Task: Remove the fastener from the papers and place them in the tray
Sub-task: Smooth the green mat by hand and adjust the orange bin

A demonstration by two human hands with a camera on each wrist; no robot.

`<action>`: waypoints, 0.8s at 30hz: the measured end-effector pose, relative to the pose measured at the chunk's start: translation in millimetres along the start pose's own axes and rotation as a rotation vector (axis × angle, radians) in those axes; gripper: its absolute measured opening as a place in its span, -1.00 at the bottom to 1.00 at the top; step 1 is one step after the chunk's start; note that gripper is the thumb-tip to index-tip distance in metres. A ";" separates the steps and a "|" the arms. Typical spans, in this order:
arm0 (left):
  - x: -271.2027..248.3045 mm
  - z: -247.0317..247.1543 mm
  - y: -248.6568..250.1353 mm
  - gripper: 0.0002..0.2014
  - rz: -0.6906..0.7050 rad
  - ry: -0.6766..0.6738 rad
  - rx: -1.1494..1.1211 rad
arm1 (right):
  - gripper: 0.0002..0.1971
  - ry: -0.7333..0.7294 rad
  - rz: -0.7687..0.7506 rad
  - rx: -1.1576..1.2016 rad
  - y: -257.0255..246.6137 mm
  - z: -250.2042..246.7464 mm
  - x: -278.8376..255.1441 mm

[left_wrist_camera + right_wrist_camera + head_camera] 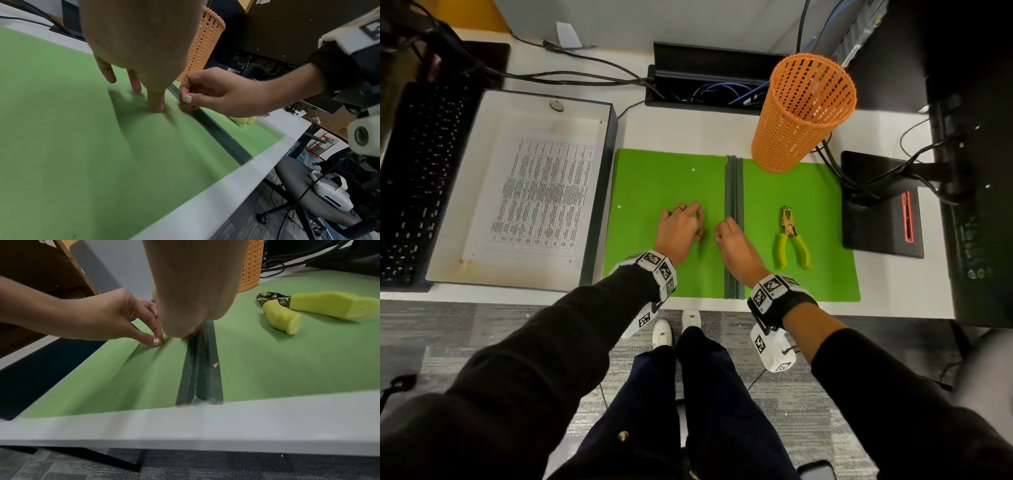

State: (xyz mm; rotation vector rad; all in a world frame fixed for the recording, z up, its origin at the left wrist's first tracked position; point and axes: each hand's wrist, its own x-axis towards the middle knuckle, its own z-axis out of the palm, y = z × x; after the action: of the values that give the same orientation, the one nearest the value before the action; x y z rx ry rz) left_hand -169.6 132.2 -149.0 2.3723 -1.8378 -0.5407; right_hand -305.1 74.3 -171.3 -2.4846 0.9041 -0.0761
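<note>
A green folder [654, 178] lies open on the desk, with a dark green spine [734, 185] down its middle. My left hand [697, 219] presses its fingertips [157, 105] on the folder's left flap, just left of the spine. My right hand [719, 233] pinches a small yellowish fastener [182, 108] at the spine's left edge; its fingers hide most of it. Both hands nearly touch. A printed sheet of paper [541, 192] lies flat in the white tray [599, 192] to the left of the folder.
Yellow-handled punch pliers [791, 236] lie on the folder's right flap. An orange mesh basket [801, 113] stands at the folder's far right corner. A black keyboard [417, 171] sits left of the tray, and a monitor base [880, 205] with cables stands on the right.
</note>
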 end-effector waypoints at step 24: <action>-8.8 11.2 -20.8 -0.84 0.190 0.055 -0.037 | -0.75 -0.030 0.021 0.037 -1.5 -8.2 -0.4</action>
State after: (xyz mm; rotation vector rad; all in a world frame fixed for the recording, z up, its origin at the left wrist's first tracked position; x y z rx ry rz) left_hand -156.1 147.7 -163.5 2.1364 -1.9825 -0.4795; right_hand -306.3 72.0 -163.4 -2.4352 0.9083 -0.0482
